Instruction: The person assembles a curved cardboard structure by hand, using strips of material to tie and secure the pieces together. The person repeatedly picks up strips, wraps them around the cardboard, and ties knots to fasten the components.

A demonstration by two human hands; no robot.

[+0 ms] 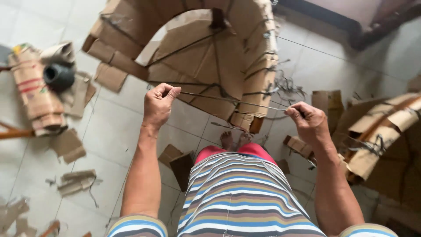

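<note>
The left hand (158, 105) was closed in a fist around one end of a thin wire (232, 102), thumb pressed over the curled fingers. The right hand (309, 120) pinched the other end between thumb and forefinger, its remaining fingers folded in. Between them the wire ran taut and nearly level, dipping slightly toward the right, in front of the person's chest and above the striped shirt (237, 197).

Judging from this, the wire could slip out of the right-hand pinch, since that grip looked lighter than the fist on the left; a sudden release under tension might whip the end back. A strand this thin, pulled hard, could also bite into the fingers.

Both forearms rose from the near edge, elbows low and out, wrists bent slightly inward, the hands well apart at roughly the same height.

Just beyond the wire stood a curved cardboard structure (206, 57) bound with dark wire ties. Cardboard scraps (76, 181) lay scattered over the tiled floor (114, 127) to the left. At far left sat a dark spool (58, 77) on folded cardboard, and another cardboard piece (381, 131) lay to the right.
</note>
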